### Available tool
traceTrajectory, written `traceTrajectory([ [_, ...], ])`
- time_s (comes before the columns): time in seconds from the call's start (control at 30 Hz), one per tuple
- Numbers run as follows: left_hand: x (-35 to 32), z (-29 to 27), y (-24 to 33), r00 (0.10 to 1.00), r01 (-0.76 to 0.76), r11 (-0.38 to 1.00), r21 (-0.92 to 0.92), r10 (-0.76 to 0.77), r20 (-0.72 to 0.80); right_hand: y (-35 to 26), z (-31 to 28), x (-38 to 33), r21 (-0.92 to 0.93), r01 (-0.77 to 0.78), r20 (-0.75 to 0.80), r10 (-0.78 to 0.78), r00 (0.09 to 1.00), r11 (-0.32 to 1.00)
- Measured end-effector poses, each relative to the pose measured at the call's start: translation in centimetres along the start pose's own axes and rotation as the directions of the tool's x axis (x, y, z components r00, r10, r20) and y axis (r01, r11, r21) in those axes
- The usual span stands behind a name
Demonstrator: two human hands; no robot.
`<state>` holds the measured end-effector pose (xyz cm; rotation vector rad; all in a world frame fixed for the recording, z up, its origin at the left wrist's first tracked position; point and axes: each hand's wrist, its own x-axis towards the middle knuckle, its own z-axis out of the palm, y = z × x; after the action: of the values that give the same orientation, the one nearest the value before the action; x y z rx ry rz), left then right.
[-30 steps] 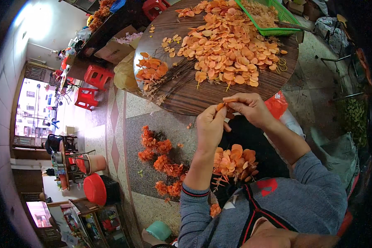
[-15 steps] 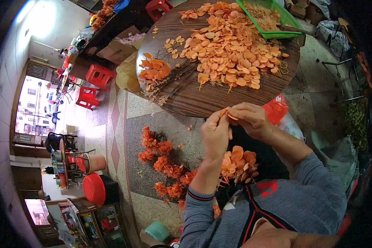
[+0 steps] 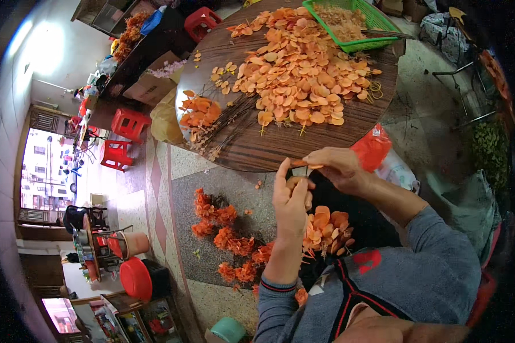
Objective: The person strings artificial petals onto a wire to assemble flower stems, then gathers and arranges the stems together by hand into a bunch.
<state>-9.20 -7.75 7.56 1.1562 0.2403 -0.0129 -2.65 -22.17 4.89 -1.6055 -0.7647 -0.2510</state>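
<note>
Both of my hands are raised in front of the near table edge, close together. My right hand (image 3: pixel 340 167) pinches a round orange artificial leaf (image 3: pixel 316 167) between thumb and fingertips. Just to its left, my left hand (image 3: pixel 292 197) has its fingers curled and its index finger pointing up to the leaf. A thin stem (image 3: pixel 306 173) shows between the two hands; its lower end is hidden in the left hand's fingers. Below them, by my lap, is a cluster of orange leaves (image 3: pixel 328 227).
On the round wooden table (image 3: pixel 240 151) lie a heap of loose orange leaves (image 3: pixel 303 77), a leafed bunch with dark stems (image 3: pixel 203 111) and a green basket (image 3: pixel 355 43). Orange bunches (image 3: pixel 226 237) lie on the floor at left. A red plastic bag (image 3: pixel 372 148) is beside the right forearm.
My hands have moved slightly apart and a little lower. The left index finger has straightened upward, and a stem now shows between the hands. The table appears shifted left as the view turned.
</note>
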Motion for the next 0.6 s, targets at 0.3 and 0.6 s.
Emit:
traceTrajectory([
  [0.3, 0.1, -0.9, -1.3, 0.995, -0.075, 0.991, 0.107, 0.082, -0.063, 1.1, -1.5, -0.1, 0.214, -0.001, 0.299, -0.064, 0.952, 0.977],
  [0.6, 0.2, -0.4, -0.7, 0.972, -0.218, 0.928, 0.301, 0.236, -0.024, 8.4, -3.4, 4.0, -0.866, 0.084, 0.111, 0.025, 0.994, 0.494],
])
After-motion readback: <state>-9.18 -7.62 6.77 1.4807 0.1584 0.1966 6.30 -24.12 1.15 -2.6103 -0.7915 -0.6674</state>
